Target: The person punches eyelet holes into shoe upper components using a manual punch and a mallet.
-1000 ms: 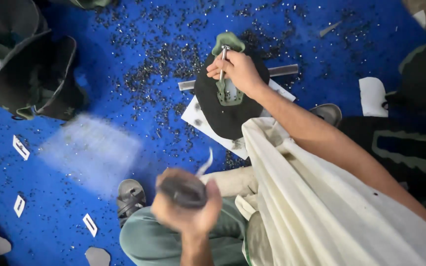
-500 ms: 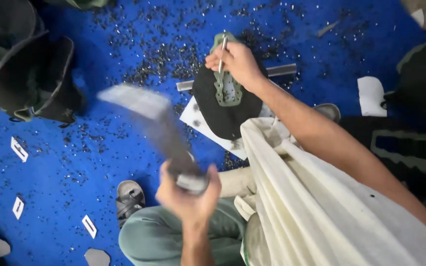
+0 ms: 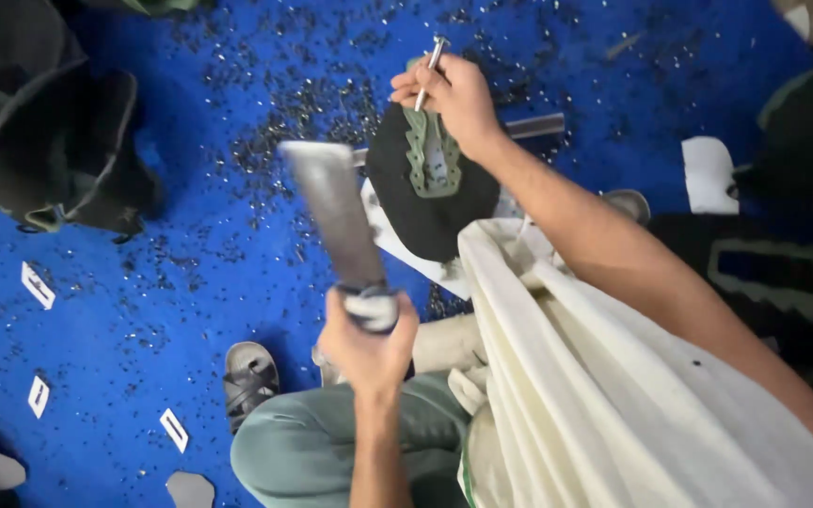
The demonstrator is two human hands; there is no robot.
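My right hand pinches a thin metal punch upright on a green scalloped strip. The strip lies on a black rounded leather piece, which rests on a white board over the blue floor. My left hand grips the wrapped handle of a flat grey metal bar. The bar is raised and slightly blurred, its tip pointing up and left of the punch, apart from it.
A cream cloth lies over my lap and green trouser leg. Black shoe uppers sit at left, more dark pieces at right. A sandal, white tags and tiny dark punchings litter the floor.
The flat bar in my left hand has swung from low on the left up and rightwards, closer to the punch. My right hand keeps the punch on the green strip.
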